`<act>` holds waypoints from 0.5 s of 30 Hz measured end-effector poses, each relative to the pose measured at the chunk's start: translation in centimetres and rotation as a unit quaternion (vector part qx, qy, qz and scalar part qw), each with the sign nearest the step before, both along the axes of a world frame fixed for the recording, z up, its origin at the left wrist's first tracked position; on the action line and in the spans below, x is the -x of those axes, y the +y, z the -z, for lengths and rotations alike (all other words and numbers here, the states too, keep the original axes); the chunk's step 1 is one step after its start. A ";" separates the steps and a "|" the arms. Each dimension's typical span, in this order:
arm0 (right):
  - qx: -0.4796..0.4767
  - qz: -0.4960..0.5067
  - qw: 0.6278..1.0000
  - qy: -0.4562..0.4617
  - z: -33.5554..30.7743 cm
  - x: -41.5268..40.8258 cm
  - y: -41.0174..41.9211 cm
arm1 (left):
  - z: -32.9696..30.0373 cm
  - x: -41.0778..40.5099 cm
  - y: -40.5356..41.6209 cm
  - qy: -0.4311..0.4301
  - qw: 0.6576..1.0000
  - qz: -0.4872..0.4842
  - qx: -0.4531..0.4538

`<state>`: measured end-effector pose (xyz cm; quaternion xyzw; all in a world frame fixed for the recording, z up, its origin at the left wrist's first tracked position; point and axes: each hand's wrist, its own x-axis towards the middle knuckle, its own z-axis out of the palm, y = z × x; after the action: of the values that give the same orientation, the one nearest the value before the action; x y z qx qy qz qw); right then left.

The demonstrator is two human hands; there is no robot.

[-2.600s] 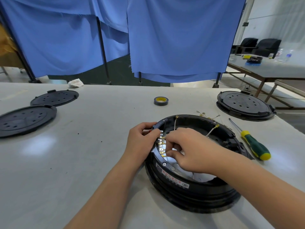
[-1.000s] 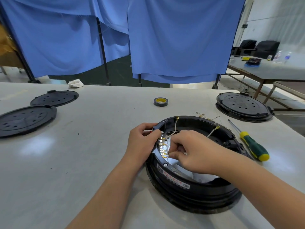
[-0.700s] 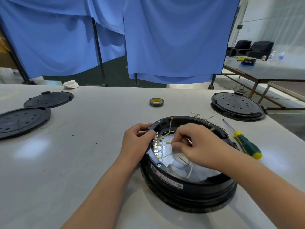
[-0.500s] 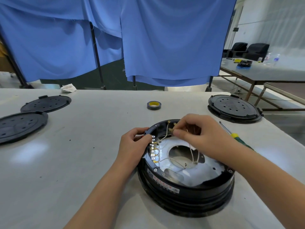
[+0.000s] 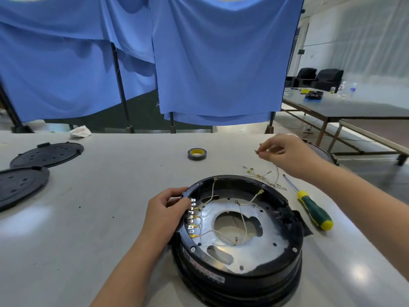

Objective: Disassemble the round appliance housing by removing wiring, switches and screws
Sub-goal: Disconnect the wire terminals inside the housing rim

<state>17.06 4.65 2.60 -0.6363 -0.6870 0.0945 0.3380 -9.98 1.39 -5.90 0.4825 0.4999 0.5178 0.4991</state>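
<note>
Wire (image 5: 271, 161) pinched in right hand (image 5: 285, 151), above loose pile (image 5: 263, 176) beyond housing (image 5: 239, 240) | left hand (image 5: 164, 214) grips housing rim.

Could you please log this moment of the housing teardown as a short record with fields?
left hand: grips the rim of the round housing beside the terminal strip
right hand: raised beyond the housing, pinching a pulled wire
removed wires: loose pile on the table
screwdriver: lying right of the housing
tape roll: flat, behind the housing
</note>
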 end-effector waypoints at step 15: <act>0.113 0.123 0.971 -0.168 7.3 -2.7 7.1 | 0.1 -0.1 0.1 -0.005 1.000 -0.008 -0.005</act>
<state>19.74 11.73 -4.75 -0.7569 -0.6353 0.0208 0.1521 -9.92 1.53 -5.99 0.4783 0.4983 0.5269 0.4952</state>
